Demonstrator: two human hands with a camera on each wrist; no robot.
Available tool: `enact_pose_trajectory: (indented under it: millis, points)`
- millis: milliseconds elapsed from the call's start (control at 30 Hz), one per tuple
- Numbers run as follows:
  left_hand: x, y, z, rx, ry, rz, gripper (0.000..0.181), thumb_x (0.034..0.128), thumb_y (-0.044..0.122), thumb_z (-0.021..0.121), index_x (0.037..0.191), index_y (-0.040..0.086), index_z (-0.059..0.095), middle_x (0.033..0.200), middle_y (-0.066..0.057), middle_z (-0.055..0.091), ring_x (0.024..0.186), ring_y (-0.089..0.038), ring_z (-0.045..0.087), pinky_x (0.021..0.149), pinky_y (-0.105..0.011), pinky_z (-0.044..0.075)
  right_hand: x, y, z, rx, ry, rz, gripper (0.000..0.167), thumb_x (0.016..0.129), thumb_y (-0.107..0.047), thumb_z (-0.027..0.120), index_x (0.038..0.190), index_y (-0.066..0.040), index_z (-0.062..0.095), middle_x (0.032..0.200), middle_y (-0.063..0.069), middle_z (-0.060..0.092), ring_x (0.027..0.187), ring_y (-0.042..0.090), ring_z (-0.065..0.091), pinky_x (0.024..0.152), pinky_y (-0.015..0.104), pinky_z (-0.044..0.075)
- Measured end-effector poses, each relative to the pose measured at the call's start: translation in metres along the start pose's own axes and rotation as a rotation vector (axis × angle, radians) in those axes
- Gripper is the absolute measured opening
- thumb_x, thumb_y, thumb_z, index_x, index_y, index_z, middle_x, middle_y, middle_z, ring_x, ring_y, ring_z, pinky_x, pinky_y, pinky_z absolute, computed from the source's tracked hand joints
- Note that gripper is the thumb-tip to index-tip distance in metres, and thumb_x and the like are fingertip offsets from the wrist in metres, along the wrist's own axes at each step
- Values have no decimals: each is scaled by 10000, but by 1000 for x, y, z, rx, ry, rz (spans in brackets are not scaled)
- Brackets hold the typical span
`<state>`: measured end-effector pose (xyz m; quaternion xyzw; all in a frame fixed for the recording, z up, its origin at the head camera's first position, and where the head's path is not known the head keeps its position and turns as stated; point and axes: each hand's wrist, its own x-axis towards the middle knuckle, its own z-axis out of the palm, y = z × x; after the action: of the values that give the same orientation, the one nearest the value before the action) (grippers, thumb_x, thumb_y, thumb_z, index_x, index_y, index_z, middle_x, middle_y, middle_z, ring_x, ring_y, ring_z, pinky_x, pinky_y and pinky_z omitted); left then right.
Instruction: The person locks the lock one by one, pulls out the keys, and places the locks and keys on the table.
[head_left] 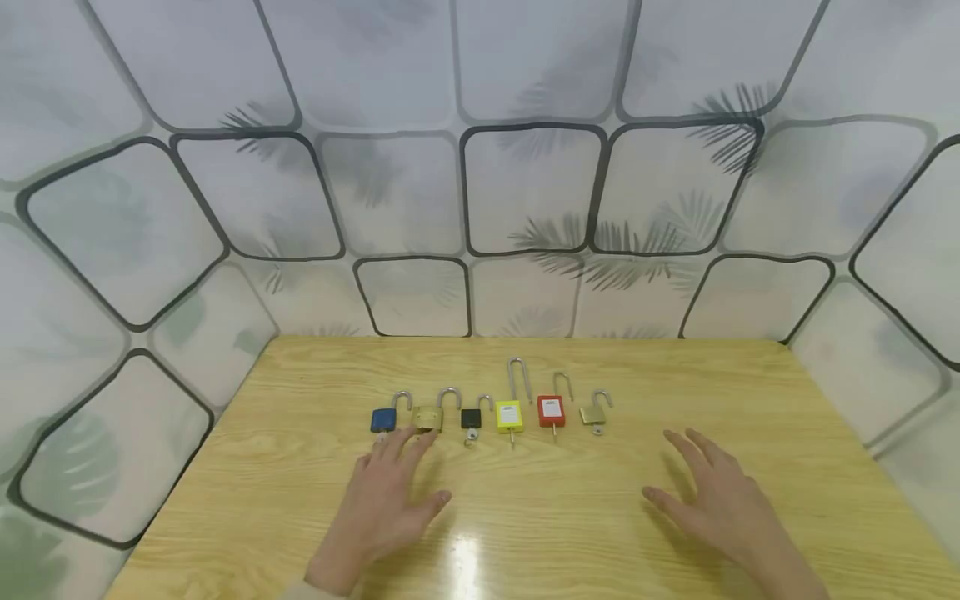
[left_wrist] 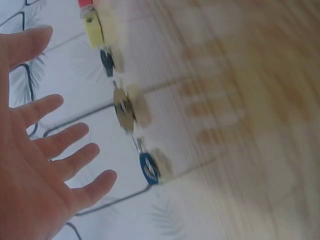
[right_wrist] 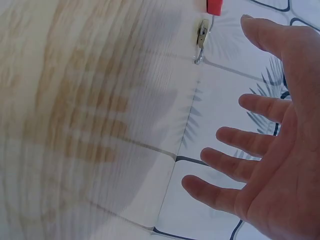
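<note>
Several padlocks lie in a row across the table, their shackles unlocked and pointing to the back. From left to right they are a blue padlock, a wide brass padlock, a black padlock, a yellow padlock with a long shackle, a red padlock and a small brass padlock. Keys show at the front of most of them. My left hand hovers near the blue and wide brass padlocks, fingers spread, holding nothing. To the right of the row, my right hand is likewise spread and holds nothing.
The wooden table has a light grain and a bright reflection near its front. Behind it and at both sides stand pale walls patterned with dark rounded outlines and leaf shapes.
</note>
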<state>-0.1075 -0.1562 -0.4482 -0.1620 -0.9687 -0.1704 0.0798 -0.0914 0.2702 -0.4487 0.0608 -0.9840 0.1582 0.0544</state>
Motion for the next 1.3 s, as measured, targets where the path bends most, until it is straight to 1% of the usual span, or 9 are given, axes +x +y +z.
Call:
enact_pose_trajectory:
  millis: [167, 367, 467, 700, 767, 867, 1000, 1167, 1300]
  points:
    - [3, 11, 8, -45, -49, 34, 742, 878, 515, 720, 1518, 232, 476, 1554, -122, 483, 1420, -379, 470, 1081, -674, 418, -2, -1, 3, 3, 3, -11, 849, 859, -615, 738, 1475, -88, 484, 1468, 322, 484, 1213, 608, 526, 756, 770, 484]
    - [12, 28, 18, -84, -80, 120, 717, 895, 503, 700, 1515, 227, 470, 1559, -127, 475, 1404, -387, 484, 1088, -679, 410, -2, -3, 3, 0, 24, -20, 826, 860, -585, 753, 1465, -83, 498, 1462, 316, 492, 1219, 598, 531, 774, 761, 490]
    - [17, 38, 22, -107, -110, 157, 692, 915, 488, 686, 1515, 220, 467, 1558, -127, 473, 1414, -371, 475, 1096, -670, 410, -1, -3, 3, -4, 26, -22, 814, 860, -567, 762, 1458, -77, 507, 1457, 326, 495, 1207, 608, 534, 757, 748, 499]
    - [27, 62, 32, -194, -155, 193, 628, 966, 462, 658, 1512, 211, 474, 1558, -94, 483, 1421, -324, 483, 1129, -604, 420, -2, -2, 2, -5, 3, -12, 789, 863, -551, 766, 1438, -68, 527, 1453, 325, 501, 1207, 600, 539, 760, 745, 500]
    - [32, 70, 35, -200, -153, 217, 614, 970, 460, 658, 1506, 215, 486, 1547, -84, 500, 1408, -313, 500, 1138, -583, 424, -2, -1, 2, -5, -2, -14, 782, 864, -547, 766, 1431, -61, 533, 1445, 331, 503, 1198, 601, 543, 755, 739, 505]
    - [41, 81, 36, -189, -136, 272, 596, 975, 458, 657, 1494, 209, 504, 1540, -79, 515, 1405, -284, 511, 1146, -555, 431, -3, 1, 1, -7, 4, -26, 774, 863, -532, 772, 1420, -48, 539, 1431, 345, 509, 1184, 608, 548, 757, 736, 511]
    - [50, 91, 35, -148, -103, 335, 579, 986, 468, 642, 1483, 199, 515, 1527, -68, 532, 1387, -248, 529, 1094, -526, 485, -2, 3, 0, -13, 22, -46, 764, 858, -519, 781, 1414, -52, 544, 1421, 348, 518, 1173, 609, 555, 770, 736, 512]
    - [57, 97, 34, -101, -100, 365, 570, 991, 479, 625, 1482, 214, 513, 1499, -45, 555, 1346, -241, 564, 1046, -493, 516, 1, -2, 0, 11, -10, -46, 769, 880, -545, 751, 1436, -62, 530, 1452, 340, 499, 1191, 608, 547, 775, 737, 512]
    - [60, 99, 33, -98, -96, 393, 572, 991, 479, 625, 1480, 201, 519, 1508, -56, 547, 1341, -235, 572, 1052, -494, 512, 1, -6, -2, 2, -21, -44, 775, 885, -553, 743, 1442, -60, 526, 1465, 332, 492, 1188, 601, 552, 750, 715, 526]
